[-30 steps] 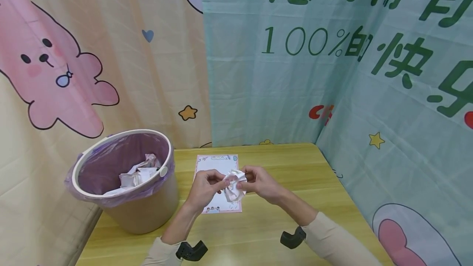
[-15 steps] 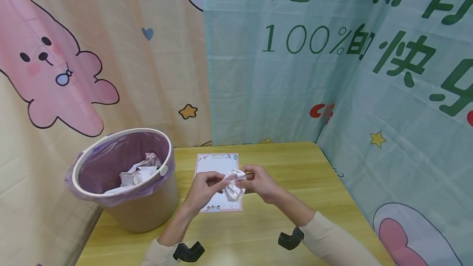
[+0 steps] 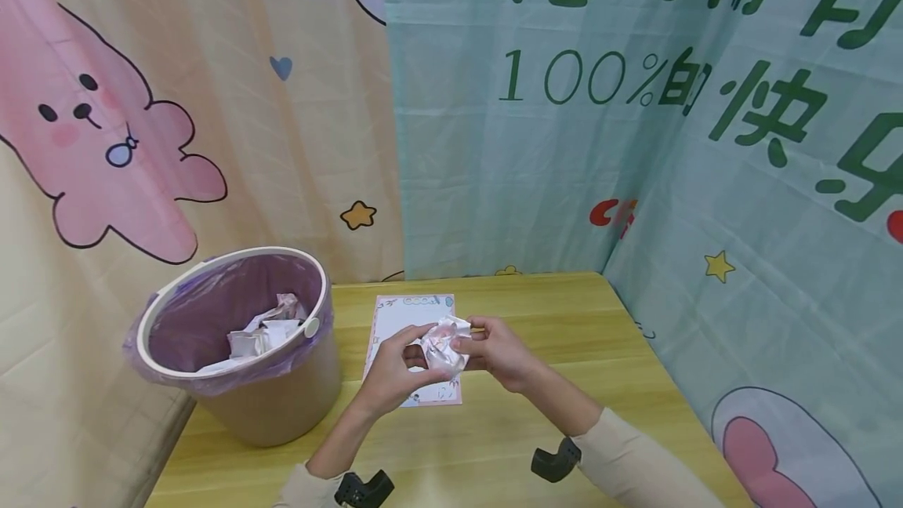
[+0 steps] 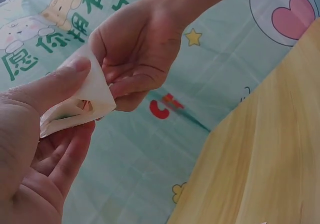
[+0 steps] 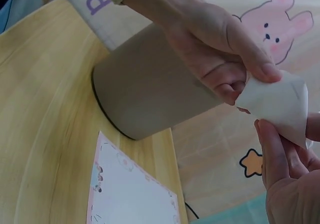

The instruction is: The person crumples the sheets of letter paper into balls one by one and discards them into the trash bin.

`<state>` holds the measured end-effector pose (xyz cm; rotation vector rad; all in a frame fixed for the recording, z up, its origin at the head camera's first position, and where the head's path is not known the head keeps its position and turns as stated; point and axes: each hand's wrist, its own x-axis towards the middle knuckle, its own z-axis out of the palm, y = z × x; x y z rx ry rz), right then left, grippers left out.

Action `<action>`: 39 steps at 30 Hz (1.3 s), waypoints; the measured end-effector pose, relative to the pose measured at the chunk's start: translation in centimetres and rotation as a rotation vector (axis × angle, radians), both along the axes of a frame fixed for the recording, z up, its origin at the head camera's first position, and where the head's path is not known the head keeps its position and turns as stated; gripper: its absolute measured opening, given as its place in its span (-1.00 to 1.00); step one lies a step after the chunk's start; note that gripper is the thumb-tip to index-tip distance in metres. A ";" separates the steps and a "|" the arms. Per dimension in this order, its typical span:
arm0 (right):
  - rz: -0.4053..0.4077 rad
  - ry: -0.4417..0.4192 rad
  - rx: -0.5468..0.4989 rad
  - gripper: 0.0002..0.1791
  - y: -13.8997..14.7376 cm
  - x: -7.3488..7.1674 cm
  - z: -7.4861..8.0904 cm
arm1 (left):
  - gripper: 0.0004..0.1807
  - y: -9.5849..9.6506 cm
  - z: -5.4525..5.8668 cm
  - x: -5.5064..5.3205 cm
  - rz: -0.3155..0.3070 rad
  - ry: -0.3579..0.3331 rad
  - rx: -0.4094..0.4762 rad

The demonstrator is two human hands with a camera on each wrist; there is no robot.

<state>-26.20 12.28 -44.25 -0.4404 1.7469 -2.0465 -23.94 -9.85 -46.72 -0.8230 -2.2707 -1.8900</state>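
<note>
Both hands hold a crumpled piece of white paper (image 3: 446, 342) with faint pink print, raised above the table. My left hand (image 3: 392, 373) grips its left side, thumb toward me and fingers behind; in the left wrist view the thumb presses on the paper's folded face (image 4: 97, 91). From the right, my right hand (image 3: 502, 353) pinches the same paper between thumb and fingers. Below them a flat sheet of paper (image 3: 402, 320) with a pink decorated border lies on the table, partly hidden by the hands and the crumpled paper.
To the left stands a beige bin (image 3: 282, 406) with a white rim and a purple liner. Crumpled papers (image 3: 264, 335) lie inside it. The wooden table (image 3: 550, 320) reaches back to printed curtains (image 3: 494, 179), which also hang along the left and right.
The left thumb has moved down toward the bottom of the crumpled paper, and that hand has opened wider around it. The paper has turned and looks rounder. The right hand has barely moved.
</note>
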 end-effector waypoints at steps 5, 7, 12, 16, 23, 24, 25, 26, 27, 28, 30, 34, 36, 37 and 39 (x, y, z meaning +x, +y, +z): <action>-0.030 -0.001 0.021 -0.77 -0.3 0.2 0.0 | -0.39 0.2 0.3 0.1 0.053 -0.029 -0.011; -0.025 -0.004 0.025 -0.75 -0.3 0.3 0.1 | -0.43 0.1 0.4 0.2 0.049 -0.042 -0.002; 0.001 -0.005 0.037 -0.66 -0.3 0.5 0.0 | -0.53 -0.1 0.3 0.3 0.045 -0.064 0.019; -0.002 0.010 0.075 -0.64 -0.4 0.7 -0.1 | -0.60 -0.2 0.2 0.2 0.036 -0.065 0.036; 0.071 0.084 0.121 -0.61 0.2 0.4 -0.3 | -0.71 -0.7 -0.1 -0.2 -0.037 -0.101 0.078; 0.099 0.101 0.115 -0.58 0.4 0.3 -0.3 | -0.71 -0.8 -0.1 -0.3 -0.053 -0.107 0.077; 0.128 0.123 0.115 -0.55 0.6 0.2 -0.3 | -0.71 -0.9 -0.1 -0.4 -0.068 -0.112 0.074; 0.160 0.145 0.118 -0.52 0.8 0.1 -0.2 | -0.72 -1.1 -0.1 -0.5 -0.082 -0.119 0.068; 0.188 0.175 0.130 -0.49 1.0 0.0 -0.2 | -0.73 -1.2 0.0 -0.6 -0.097 -0.124 0.061; 0.214 0.213 0.150 -0.46 1.2 0.0 -0.1 | -0.73 -1.4 0.1 -0.7 -0.112 -0.131 0.054; 0.254 0.283 0.200 -0.42 1.4 -0.1 0.1 | -0.74 -1.7 0.2 -0.9 -0.145 -0.144 0.043; 0.240 0.438 0.336 -0.40 1.3 0.1 0.5 | -0.72 -1.9 0.6 -1.2 -0.200 -0.175 0.017; 0.194 0.478 0.382 -0.48 1.1 0.2 0.6 | -0.72 -1.9 0.8 -1.3 -0.212 -0.192 0.008; 0.165 0.492 0.404 -0.53 1.0 0.2 0.6 | -0.71 -1.9 0.9 -1.4 -0.211 -0.199 0.003; 0.114 0.491 0.420 -0.63 0.9 0.4 0.5 | -0.71 -1.8 1.0 -1.5 -0.206 -0.206 0.001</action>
